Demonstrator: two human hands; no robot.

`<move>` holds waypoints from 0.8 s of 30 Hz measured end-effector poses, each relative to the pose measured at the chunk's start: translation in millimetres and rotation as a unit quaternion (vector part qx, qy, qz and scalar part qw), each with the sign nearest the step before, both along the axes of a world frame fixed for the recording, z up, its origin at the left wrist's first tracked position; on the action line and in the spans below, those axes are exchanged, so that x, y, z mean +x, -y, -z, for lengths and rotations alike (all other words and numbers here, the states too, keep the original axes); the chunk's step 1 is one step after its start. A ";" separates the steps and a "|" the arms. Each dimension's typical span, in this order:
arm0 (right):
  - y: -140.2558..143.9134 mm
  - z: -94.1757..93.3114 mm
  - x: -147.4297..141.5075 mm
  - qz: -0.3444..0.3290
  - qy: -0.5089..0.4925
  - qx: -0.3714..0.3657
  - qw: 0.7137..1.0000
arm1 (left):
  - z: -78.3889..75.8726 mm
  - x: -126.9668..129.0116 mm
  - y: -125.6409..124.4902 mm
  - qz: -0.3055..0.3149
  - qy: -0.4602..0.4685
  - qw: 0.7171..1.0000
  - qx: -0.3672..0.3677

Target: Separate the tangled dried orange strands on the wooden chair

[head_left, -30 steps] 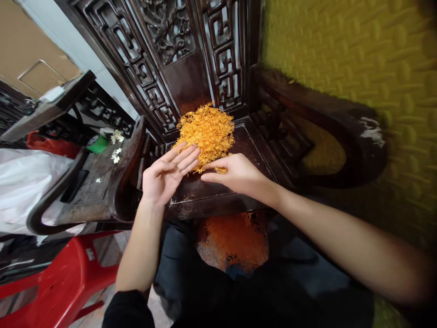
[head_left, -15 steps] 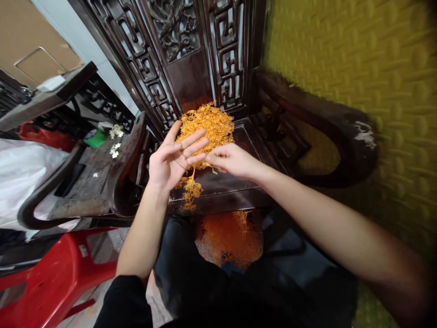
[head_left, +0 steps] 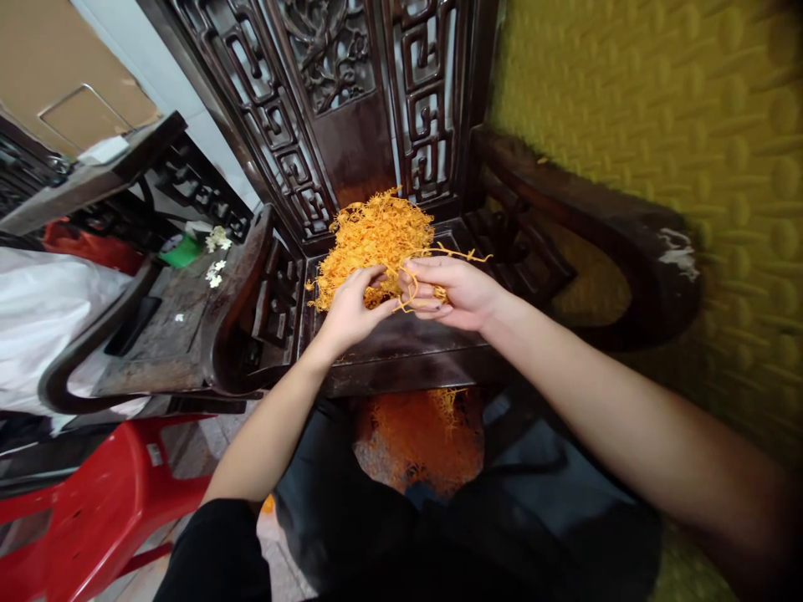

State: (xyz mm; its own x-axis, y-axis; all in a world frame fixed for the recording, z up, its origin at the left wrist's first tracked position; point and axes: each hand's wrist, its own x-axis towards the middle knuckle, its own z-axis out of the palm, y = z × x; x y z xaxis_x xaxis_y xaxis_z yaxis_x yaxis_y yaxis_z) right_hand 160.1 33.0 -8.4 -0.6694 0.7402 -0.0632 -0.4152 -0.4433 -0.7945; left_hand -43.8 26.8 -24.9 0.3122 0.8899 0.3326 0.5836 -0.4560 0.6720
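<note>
Both hands are working at the near edge of a pile of orange strands (head_left: 376,238) that is lying on the seat (head_left: 401,347) of a dark carved chair. The pile is sitting toward the back of the seat, close to the fretwork back panel (head_left: 339,92).

The left hand (head_left: 351,305) is reaching in palm down, its fingers curling into the front of the pile and touching the strands; they are bent round a few of them, though how firmly is hard to tell. The right hand (head_left: 455,293) is lying just beside it, fingers closing on a small bunch of strands, with one long strand (head_left: 461,252) trailing out above the knuckles toward the right. The two hands are nearly touching at the fingertips.

Below the seat's front edge, more orange strands are lying in a container (head_left: 417,435) between the person's knees, its rim mostly hidden.

To the left, a second dark chair (head_left: 188,326) is standing beside the first, with a few small white flowers (head_left: 214,276) scattered on its seat and a green item (head_left: 181,251) behind them. A red stool (head_left: 94,510) is standing at the lower left, and a white bag (head_left: 43,318) is lying behind the second chair's armrest. A yellow textured wall (head_left: 658,125) is filling the right side.
</note>
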 end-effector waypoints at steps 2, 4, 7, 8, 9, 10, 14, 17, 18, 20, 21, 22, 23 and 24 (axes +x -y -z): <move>1.5 0.8 -0.8 -0.023 -0.009 0.012 1.000 | 3.5 6.2 -1.8 -0.024 -0.015 1.000 0.010; 4.8 1.5 -2.2 -0.043 -0.007 0.029 0.999 | 4.4 11.9 -2.6 -0.033 0.007 0.999 -0.021; 13.2 1.8 -4.3 -0.068 0.025 0.074 0.995 | 1.8 16.9 -2.5 -0.012 0.132 0.980 -0.148; 16.2 1.8 -4.6 -0.080 0.047 0.094 0.991 | -0.1 17.0 -2.1 -0.005 0.181 0.966 -0.186; 19.0 2.2 -4.7 -0.095 0.077 0.118 0.985 | -2.4 16.3 -1.5 0.000 0.226 0.951 -0.212; 21.0 3.2 -4.3 -0.113 0.118 0.146 0.976 | -5.2 14.8 -0.7 0.006 0.267 0.938 -0.223; 18.5 15.4 2.6 -0.186 0.338 0.293 0.875 | -18.4 4.1 4.0 0.061 0.385 0.897 -0.208; 6.8 29.4 14.9 -0.182 0.443 0.361 0.800 | -23.4 -3.3 7.5 0.053 0.397 0.900 -0.173; 2.5 32.7 20.0 -0.151 0.473 0.358 0.791 | -23.3 -5.1 8.4 0.039 0.377 0.911 -0.160; -4.4 35.1 29.8 -0.044 0.515 0.325 0.792 | -21.4 -7.9 10.4 0.024 0.314 0.938 -0.144; -6.3 34.0 33.7 0.019 0.512 0.303 0.803 | -20.1 -8.7 11.7 0.028 0.280 0.949 -0.141; -7.0 31.5 36.4 0.075 0.486 0.280 0.824 | -19.0 -9.1 13.1 0.039 0.249 0.957 -0.140; -6.6 28.0 37.5 0.116 0.440 0.255 0.853 | -18.3 -9.0 14.8 0.054 0.223 0.963 -0.140; -5.1 23.9 37.0 0.137 0.379 0.226 0.887 | -18.1 -8.5 16.7 0.070 0.201 0.967 -0.138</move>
State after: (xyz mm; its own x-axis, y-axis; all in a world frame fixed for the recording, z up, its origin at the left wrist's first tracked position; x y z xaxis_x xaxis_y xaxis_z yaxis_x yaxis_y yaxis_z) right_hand 197.1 38.1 -32.3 -0.3530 0.9327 -0.0738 0.2714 0.0266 -0.9621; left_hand -52.3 10.1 -6.8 0.3304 0.9208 0.2072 0.1950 -0.2813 0.9396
